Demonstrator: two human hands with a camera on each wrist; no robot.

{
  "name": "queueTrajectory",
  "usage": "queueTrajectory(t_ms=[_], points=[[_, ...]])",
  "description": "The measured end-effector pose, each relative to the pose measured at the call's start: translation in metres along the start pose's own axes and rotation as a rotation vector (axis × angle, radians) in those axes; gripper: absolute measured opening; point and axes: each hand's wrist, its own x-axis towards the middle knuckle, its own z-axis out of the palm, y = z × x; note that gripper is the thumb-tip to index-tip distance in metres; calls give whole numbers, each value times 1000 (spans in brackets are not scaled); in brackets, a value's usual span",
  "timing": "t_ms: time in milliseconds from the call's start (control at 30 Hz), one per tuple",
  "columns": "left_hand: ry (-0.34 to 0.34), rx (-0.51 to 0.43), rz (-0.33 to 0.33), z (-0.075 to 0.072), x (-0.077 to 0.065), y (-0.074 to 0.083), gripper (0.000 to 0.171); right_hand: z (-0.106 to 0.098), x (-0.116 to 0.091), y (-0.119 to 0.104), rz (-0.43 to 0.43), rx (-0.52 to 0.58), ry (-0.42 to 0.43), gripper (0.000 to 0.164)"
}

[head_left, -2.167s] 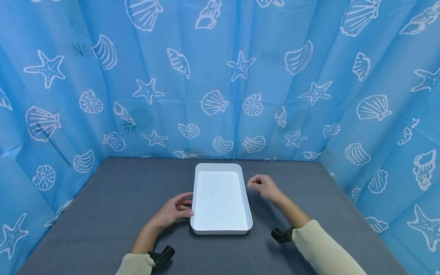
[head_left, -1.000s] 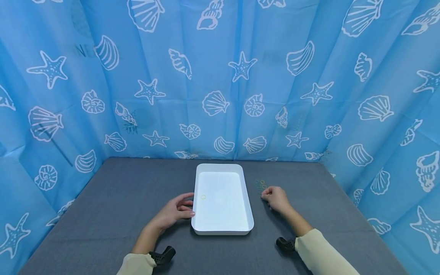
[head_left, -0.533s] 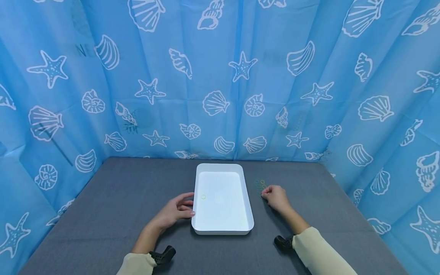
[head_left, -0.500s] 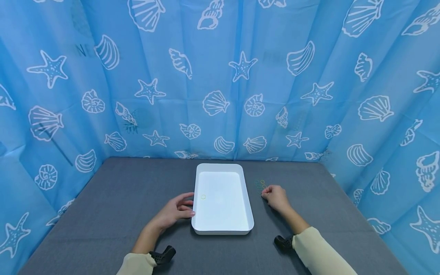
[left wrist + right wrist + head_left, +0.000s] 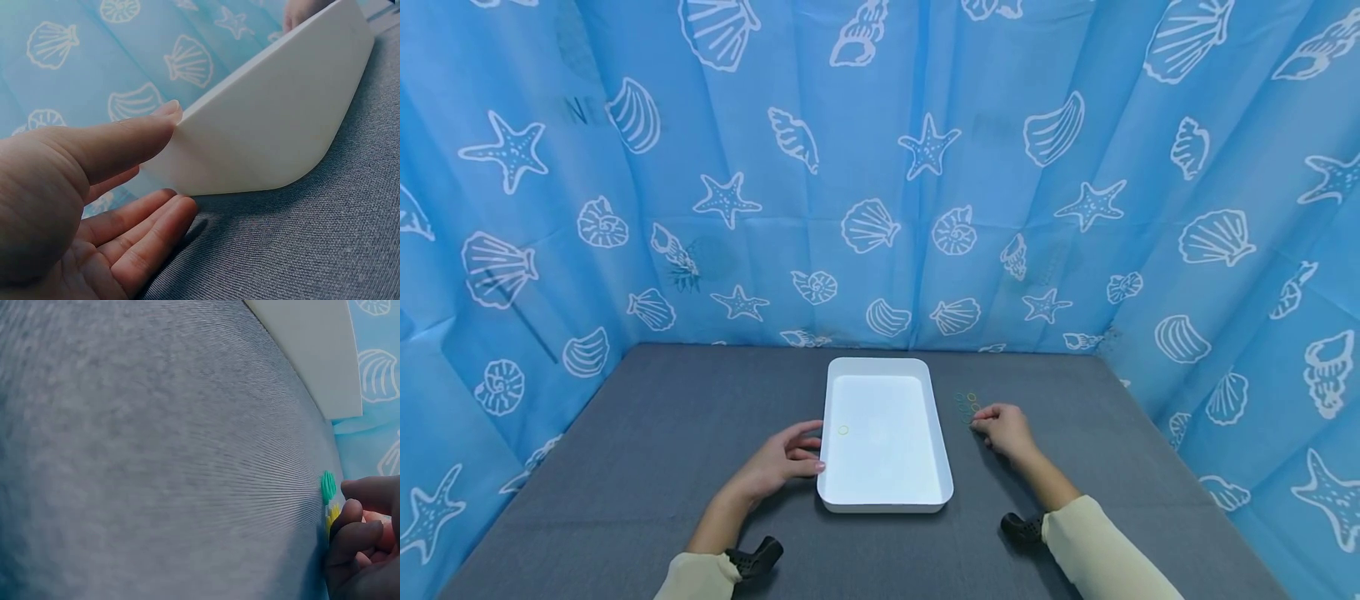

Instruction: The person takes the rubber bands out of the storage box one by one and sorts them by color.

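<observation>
A white tray (image 5: 887, 507) stands in the middle of the table. In the left wrist view, my left hand (image 5: 125, 219) touches its near-left wall: the thumb tip is at the rim and loosely bent fingers sit lower down outside. One thin yellow loop (image 5: 843, 426) lies in the tray. Right of the tray are several small green loops (image 5: 328, 486) and yellow loops (image 5: 334, 514), like little rubber bands. My right hand (image 5: 1007, 432) is bent low over their near end, thumb and index fingertips close together. I cannot tell whether they hold a loop.
A dark grey cloth covers the table (image 5: 700, 400). Behind and beside it hangs a blue curtain (image 5: 880, 283) printed with shells and starfish. Each wrist carries a black camera mount (image 5: 756, 557).
From the tray's right rim, where its fingertips held a thin loop, my right hand moved right and nearer, uncovering the loops. Lately it has barely shifted. The left hand stays at the tray.
</observation>
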Motion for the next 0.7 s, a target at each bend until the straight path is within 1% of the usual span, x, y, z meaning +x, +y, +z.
queueTrajectory(t_ms=[67, 167, 300, 400, 567, 700], points=[[4, -4, -4, 0, 0, 0, 76, -1, 1, -3, 1, 22, -3, 9], [10, -1, -2, 1, 1, 0, 76, -3, 3, -9, -22, 34, 6, 10], [16, 3, -9, 1, 1, 0, 75, -5, 7, -21, -63, 15, 18, 13], [15, 3, -11, 2, 2, 0, 75, -4, 12, -30, -75, 7, -4, 15], [14, -3, -14, 2, 2, 1, 75, 2, 21, -45, -66, 33, -52, 19], [16, -2, -12, 2, 0, 2, 74, 9, 27, -61, -77, 50, -66, 19]])
